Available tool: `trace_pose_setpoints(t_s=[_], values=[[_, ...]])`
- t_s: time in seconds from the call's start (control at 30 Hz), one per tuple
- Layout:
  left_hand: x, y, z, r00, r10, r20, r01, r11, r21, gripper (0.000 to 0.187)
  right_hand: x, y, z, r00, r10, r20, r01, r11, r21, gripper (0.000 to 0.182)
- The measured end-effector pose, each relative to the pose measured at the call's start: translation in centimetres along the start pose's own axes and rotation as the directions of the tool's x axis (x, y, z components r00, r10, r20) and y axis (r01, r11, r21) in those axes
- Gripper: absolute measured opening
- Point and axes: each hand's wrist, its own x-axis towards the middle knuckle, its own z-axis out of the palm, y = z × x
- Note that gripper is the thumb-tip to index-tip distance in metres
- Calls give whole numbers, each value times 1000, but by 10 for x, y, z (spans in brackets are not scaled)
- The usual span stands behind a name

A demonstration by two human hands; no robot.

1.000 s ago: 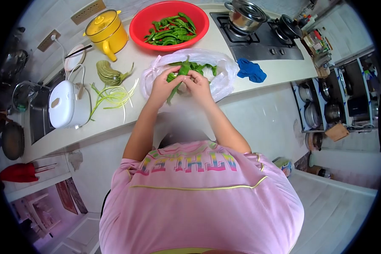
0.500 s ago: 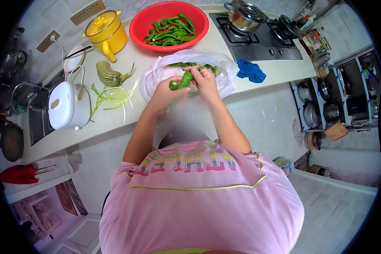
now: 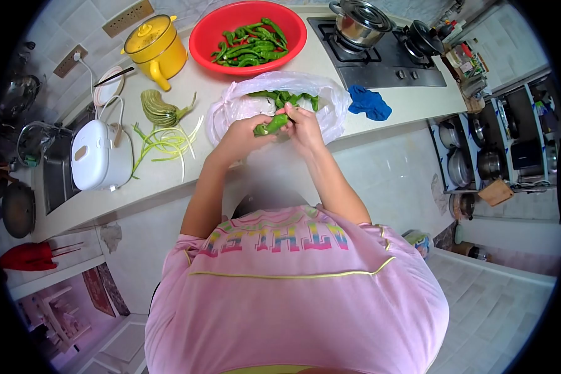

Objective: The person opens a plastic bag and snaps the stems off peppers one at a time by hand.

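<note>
Between my two hands, over the near side of a white plastic bag, is a green pepper. My left hand is closed around the pepper's left end. The fingers of my right hand pinch its right end. More green peppers lie in the open bag just beyond my fingers. Behind the bag stands a red basin with many green peppers in it.
A striped green squash and pale green strands lie left of the bag, near a white appliance and yellow pot. To the right are a blue cloth and a gas stove bearing a steel pot.
The pepper between my hands has turned from steeply slanted to nearly level, and my right hand is slightly lower. More of the peppers in the bag now show.
</note>
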Motion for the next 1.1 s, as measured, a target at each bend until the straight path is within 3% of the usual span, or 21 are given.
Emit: trace_pose_setpoints(t_s=[0.07, 0.17, 0.27, 0.33, 0.37, 0.47, 0.53, 0.63, 0.67, 0.8, 0.9, 0.97, 1.0, 1.07, 1.1], values=[[3, -9, -1, 997, 82, 11, -82, 995, 54, 31, 6, 5, -8, 998, 63, 1, -63, 998, -6, 24], [5, -14, -10, 988, 35, 148, -57, 987, 151, 31, 12, 13, -20, 992, 130, 0, -130, 991, 29, 22], [4, -33, -14, 977, 161, 137, -175, 980, 97, 35, 18, 6, -36, 981, 196, 7, -194, 961, 198, 19], [4, -30, -20, 984, -80, 158, 114, 970, -215, 39, 17, -1, -44, 986, 163, 30, -166, 977, 134, 19], [3, -28, -21, 961, -195, 196, 255, 898, -359, 41, 15, -5, -47, 989, 139, 52, -143, 986, 90, 19], [1, -23, -22, 983, -68, 171, 162, 757, -633, 39, 1, -20, -43, 983, 80, 166, -71, 996, -60, 18], [2, -28, -20, 992, -9, 123, 95, 694, -714, 36, -10, -28, -43, 972, 76, 223, -26, 976, -218, 18], [6, -28, -18, 994, 68, 83, 24, 617, -786, 39, -25, -27, -66, 921, 170, 350, 4, 895, -445, 16], [9, -27, -20, 996, 38, 81, 48, 536, -843, 38, -32, -27, -72, 901, 210, 380, 28, 846, -533, 15], [46, -15, -38, 992, -106, 65, 82, 167, -983, 33, -51, -7, -102, 921, 275, 274, -97, 847, -523, 16], [111, -17, -72, 981, -192, 36, 45, 41, -998, 43, -56, 21, -121, 904, 360, 231, -158, 783, -602, 17], [146, -12, -93, 988, -146, 49, 40, -63, -997, 53, -63, 29, -120, 894, 397, 208, -152, 705, -693, 18], [148, 10, -95, 974, -227, 14, 19, 18, -1000, 64, -62, 42, -126, 893, 409, 190, -164, 686, -709, 19], [144, 38, -85, 815, -537, -220, -159, 159, -974, 57, -48, 90, -153, 891, 425, 159, -176, 647, -742, 19], [141, 31, -75, 832, -462, -309, -175, 309, -935, 53, -42, 111, -161, 912, 369, 181, -92, 614, -784, 18]])
